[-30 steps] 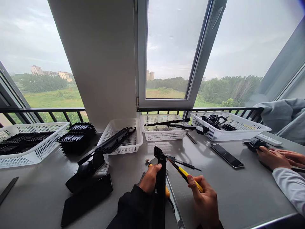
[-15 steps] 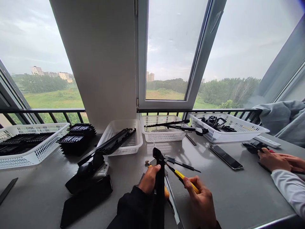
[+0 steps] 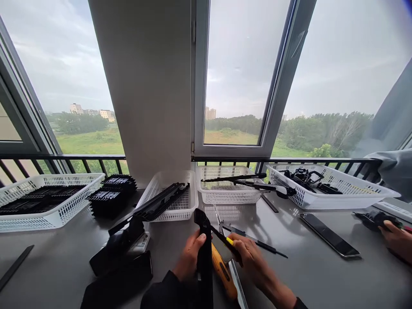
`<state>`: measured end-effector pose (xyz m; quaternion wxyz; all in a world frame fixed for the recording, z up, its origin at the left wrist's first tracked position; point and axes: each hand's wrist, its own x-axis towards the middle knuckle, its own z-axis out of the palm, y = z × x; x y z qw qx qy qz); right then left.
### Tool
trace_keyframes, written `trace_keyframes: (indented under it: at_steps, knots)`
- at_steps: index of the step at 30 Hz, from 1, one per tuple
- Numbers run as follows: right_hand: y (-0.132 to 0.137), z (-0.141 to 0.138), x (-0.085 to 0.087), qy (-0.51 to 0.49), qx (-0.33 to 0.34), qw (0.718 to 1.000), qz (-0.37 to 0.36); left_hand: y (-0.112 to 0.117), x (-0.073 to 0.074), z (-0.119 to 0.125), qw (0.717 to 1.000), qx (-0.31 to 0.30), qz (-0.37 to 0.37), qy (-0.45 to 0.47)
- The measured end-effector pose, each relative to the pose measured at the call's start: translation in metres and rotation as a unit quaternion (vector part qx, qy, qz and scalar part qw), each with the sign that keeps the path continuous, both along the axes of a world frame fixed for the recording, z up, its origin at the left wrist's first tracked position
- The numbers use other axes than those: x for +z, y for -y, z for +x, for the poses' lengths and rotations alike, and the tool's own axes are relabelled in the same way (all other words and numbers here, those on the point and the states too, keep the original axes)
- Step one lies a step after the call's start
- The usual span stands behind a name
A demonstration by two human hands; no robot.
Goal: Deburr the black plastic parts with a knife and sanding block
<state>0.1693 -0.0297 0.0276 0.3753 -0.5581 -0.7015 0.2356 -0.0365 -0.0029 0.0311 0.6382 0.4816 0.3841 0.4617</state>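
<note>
My left hand [image 3: 189, 253] is wrapped round a long black plastic part [image 3: 204, 262] held upright, its hooked end at the top and its lower end out of frame. In my right hand [image 3: 249, 255] is a yellow-handled tool [image 3: 229, 241] with a narrow, dark, blade-like end. That end reaches the right edge of the black part near its top; whether it touches cannot be made out. Beneath my hands lies an orange-yellow handled tool [image 3: 223, 272], beside a long metal strip [image 3: 237, 283]. A dark caliper-like tool [image 3: 254, 241] rests just beyond my right hand.
White baskets [image 3: 174, 214] [image 3: 231, 197] [image 3: 322, 199] [image 3: 53, 221] with black parts line the window side. Stacked black parts [image 3: 112, 195] stand left. Phone-like slabs lie left [image 3: 119, 279] and right [image 3: 330, 236]. Another person's hand [image 3: 399, 240] holds a dark object at right.
The view has shifted, so the scene sits lower and mostly further right. My right hand has moved closer to the black part, bringing the yellow-handled tool against or beside its edge.
</note>
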Motion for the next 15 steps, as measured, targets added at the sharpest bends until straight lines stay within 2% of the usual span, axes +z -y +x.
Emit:
trace_keyframes:
  at_steps: [3, 6, 9, 12, 15]
  knots:
    - [-0.029, -0.007, 0.004, 0.052, 0.027, 0.998, 0.003, -0.002, -0.002, -0.015, 1.000, 0.010, 0.003, 0.006]
    - [-0.044, -0.008, 0.003, 0.094, 0.041, 0.995, 0.014, -0.002, -0.012, -0.019, 0.999, 0.009, -0.023, 0.043]
    - [-0.043, -0.003, 0.000, 0.139, 0.054, 0.989, 0.017, 0.001, -0.027, -0.018, 0.992, 0.000, -0.073, 0.099]
    - [-0.038, 0.001, -0.002, 0.149, 0.056, 0.987, -0.005, 0.004, -0.038, -0.019, 0.990, 0.027, -0.116, 0.076]
    - [-0.037, 0.003, -0.003, 0.151, 0.070, 0.985, -0.034, 0.004, -0.043, -0.020, 0.988, 0.024, -0.137, 0.066]
